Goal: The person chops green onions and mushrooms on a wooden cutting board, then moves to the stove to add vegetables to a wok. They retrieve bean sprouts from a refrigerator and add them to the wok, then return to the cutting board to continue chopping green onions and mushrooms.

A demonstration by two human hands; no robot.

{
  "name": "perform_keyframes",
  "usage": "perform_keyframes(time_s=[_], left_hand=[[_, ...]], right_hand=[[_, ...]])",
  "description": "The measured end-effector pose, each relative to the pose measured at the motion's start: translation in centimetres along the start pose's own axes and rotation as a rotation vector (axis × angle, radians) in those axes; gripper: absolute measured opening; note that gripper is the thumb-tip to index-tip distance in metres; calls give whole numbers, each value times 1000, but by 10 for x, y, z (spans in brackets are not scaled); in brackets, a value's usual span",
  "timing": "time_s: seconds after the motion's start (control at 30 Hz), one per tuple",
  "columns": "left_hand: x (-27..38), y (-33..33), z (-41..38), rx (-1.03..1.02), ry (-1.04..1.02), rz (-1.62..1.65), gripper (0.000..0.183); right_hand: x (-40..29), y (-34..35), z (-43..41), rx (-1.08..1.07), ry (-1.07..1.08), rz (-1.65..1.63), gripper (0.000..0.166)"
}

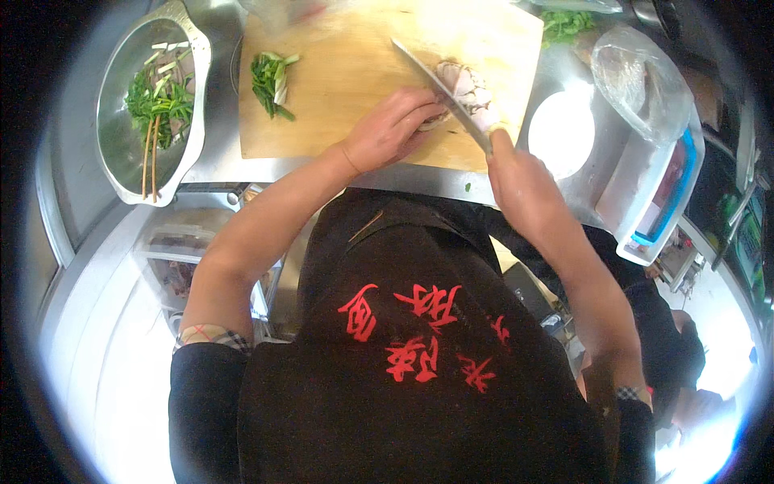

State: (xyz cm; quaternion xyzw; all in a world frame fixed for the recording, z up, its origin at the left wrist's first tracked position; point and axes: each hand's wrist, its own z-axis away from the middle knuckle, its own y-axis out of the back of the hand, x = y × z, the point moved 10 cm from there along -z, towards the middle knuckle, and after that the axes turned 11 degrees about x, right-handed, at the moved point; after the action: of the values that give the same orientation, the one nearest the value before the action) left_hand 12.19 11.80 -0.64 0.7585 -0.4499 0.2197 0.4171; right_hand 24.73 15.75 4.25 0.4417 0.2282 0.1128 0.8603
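My right hand (pixel 525 184) grips the handle of a kitchen knife (pixel 450 97), whose blade slants up and left over the cutting board. Pale slices of cooked meat (pixel 464 85) with dark edges lie right of the blade. My left hand (pixel 399 124) holds down the rest of the meat (pixel 433 123) just left of the blade, fingers bent and close to the steel. Most of that piece is hidden under the hand. On the left part of the wooden cutting board (pixel 338 66) sits a small heap of cut green onion (pixel 272 85).
At the left stands a metal bowl (pixel 112 121) with greens, pale strips and wooden chopsticks (pixel 150 160). Right of the board are a white oval plate (pixel 561 134), leafy greens (pixel 565 27) and a plastic-covered container (pixel 653 181). Another person (pixel 647 314) in dark clothing is at the right.
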Motion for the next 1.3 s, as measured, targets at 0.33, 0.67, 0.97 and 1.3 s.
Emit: perform_keyframes(time_s=[0.33,0.67,0.97,1.3], left_hand=[[-5,1,4,20,41,-18,49],[1,3,4,35,-38,-131,45],[0,4,1,35,28,-54,43],[3,8,1,130,-19,-20,41]], right_hand=[[6,-42,-21,-14,-34,40,20],[-3,-27,-54,148,120,-96,18],[11,-13,23,-136,-85,77,23],[17,-64,-41,233,11,-172,16]])
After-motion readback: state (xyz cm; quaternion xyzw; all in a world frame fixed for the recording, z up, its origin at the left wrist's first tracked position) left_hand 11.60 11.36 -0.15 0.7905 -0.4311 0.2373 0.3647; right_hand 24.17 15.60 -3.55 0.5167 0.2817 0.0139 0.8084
